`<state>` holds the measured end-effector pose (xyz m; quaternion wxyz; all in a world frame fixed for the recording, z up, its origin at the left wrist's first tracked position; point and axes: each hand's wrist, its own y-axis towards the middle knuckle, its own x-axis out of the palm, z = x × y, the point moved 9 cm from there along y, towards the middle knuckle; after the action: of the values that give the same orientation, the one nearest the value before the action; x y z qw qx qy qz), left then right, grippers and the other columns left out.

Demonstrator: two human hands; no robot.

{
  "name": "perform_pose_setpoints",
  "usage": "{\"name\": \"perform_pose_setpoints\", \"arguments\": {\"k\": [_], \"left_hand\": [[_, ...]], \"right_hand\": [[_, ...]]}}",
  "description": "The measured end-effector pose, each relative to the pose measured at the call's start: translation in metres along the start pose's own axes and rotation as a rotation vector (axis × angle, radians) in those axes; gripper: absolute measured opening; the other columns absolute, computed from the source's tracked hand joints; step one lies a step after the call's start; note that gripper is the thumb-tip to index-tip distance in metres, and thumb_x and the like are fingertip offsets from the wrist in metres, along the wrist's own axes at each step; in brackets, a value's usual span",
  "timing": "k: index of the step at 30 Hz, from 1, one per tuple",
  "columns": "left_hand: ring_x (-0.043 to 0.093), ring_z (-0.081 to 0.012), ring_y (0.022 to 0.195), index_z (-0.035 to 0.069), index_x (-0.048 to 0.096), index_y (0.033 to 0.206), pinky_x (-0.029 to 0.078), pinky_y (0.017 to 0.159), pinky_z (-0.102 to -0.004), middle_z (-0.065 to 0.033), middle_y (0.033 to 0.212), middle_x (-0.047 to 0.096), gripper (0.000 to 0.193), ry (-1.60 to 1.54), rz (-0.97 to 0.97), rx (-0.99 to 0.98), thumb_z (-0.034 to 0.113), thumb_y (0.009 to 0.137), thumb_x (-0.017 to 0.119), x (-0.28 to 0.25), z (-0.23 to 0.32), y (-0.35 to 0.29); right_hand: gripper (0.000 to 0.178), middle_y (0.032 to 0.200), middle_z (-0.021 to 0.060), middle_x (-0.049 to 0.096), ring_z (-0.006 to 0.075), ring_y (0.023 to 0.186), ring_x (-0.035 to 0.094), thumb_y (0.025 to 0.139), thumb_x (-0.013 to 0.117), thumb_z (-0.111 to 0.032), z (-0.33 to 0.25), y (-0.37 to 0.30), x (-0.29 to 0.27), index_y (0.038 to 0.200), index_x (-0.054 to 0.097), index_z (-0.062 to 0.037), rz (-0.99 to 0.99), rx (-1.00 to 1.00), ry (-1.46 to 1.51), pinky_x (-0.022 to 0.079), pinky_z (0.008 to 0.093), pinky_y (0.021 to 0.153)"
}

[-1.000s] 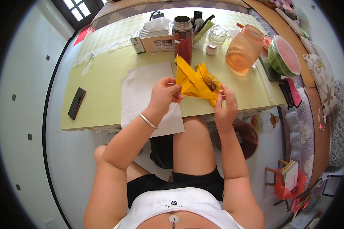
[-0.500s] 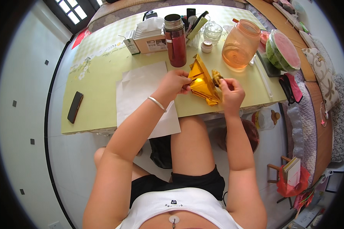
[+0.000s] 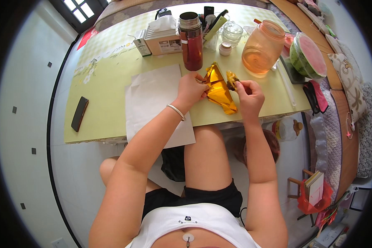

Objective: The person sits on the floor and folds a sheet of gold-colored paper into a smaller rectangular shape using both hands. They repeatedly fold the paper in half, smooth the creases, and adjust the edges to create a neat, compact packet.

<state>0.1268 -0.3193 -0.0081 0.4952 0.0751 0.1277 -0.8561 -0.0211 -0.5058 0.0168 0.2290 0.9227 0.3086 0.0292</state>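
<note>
Above the near part of the table, my left hand (image 3: 191,88) pinches the left edge of a shiny gold foil packet (image 3: 221,94). The foil is creased, and its lower end points toward the table's front edge. To its right, my right hand (image 3: 251,96) is closed, with thumb and fingertips on a small lumpy piece (image 3: 231,79), gold-yellow on top and dark brown below. A small gap separates that piece from the foil. Its exact kind cannot be made out. White paper sheets (image 3: 153,103) lie under and beside my left wrist.
A red thermos (image 3: 191,49) without a lid stands just beyond my left hand. Behind are a tissue box (image 3: 163,41), a small jar (image 3: 225,48) and a glass (image 3: 232,33). A large orange jug (image 3: 260,49) and a wrapped watermelon half (image 3: 308,56) stand right. A phone (image 3: 80,114) lies left.
My right hand has drawn the small piece slightly up and away from the foil packet. The foil has turned and flattened a little in my left hand.
</note>
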Motion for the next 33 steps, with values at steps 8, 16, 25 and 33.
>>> {"name": "perform_pose_setpoints", "arguments": {"k": [8,16,25,33], "left_hand": [[0.066,-0.0131,0.056,-0.009,0.065,0.114,0.053,0.049,-0.0267,-0.0066,0.073,0.067,0.033,0.126,0.041,0.105,0.004,0.085,0.075,-0.001,-0.011,0.003],[0.067,-0.0183,0.072,-0.003,0.07,0.109,0.054,0.065,-0.0317,-0.0109,0.087,0.069,0.028,0.367,0.068,0.454,0.01,0.084,0.076,-0.055,0.033,-0.05],[0.062,-0.0345,0.11,0.0,0.07,0.115,0.051,0.096,-0.0444,-0.0166,0.117,0.069,0.053,0.694,-0.042,0.657,0.031,0.077,0.088,-0.142,0.008,-0.165],[0.042,-0.0396,0.145,0.0,0.051,0.142,0.033,0.119,-0.055,-0.0222,0.155,0.046,0.086,1.051,-0.138,0.637,0.023,0.065,0.083,-0.135,-0.025,-0.212]], "right_hand": [[0.012,0.083,0.0094,0.065,0.0237,0.069,0.066,0.084,0.078,-0.013,-0.024,-0.01,0.04,0.09,0.072,-0.0044,-0.229,-0.204,-0.368,0.054,0.0355,0.065],[0.022,0.09,0.0089,0.068,0.0288,0.077,0.069,0.085,0.078,-0.02,-0.047,-0.019,0.039,0.104,0.073,-0.0086,-0.255,-0.305,-0.456,0.056,0.0393,0.07],[0.034,0.106,0.0108,0.07,0.0326,0.099,0.067,0.081,0.079,-0.018,-0.103,-0.052,0.075,0.114,0.073,-0.0093,-0.542,-0.586,-0.356,0.055,0.0429,0.085],[0.094,0.161,0.017,0.039,0.0371,0.152,0.031,0.077,0.082,-0.023,-0.111,-0.178,0.137,0.157,0.037,-0.0091,-1.269,-0.688,-0.646,0.023,0.0532,0.125]]}}
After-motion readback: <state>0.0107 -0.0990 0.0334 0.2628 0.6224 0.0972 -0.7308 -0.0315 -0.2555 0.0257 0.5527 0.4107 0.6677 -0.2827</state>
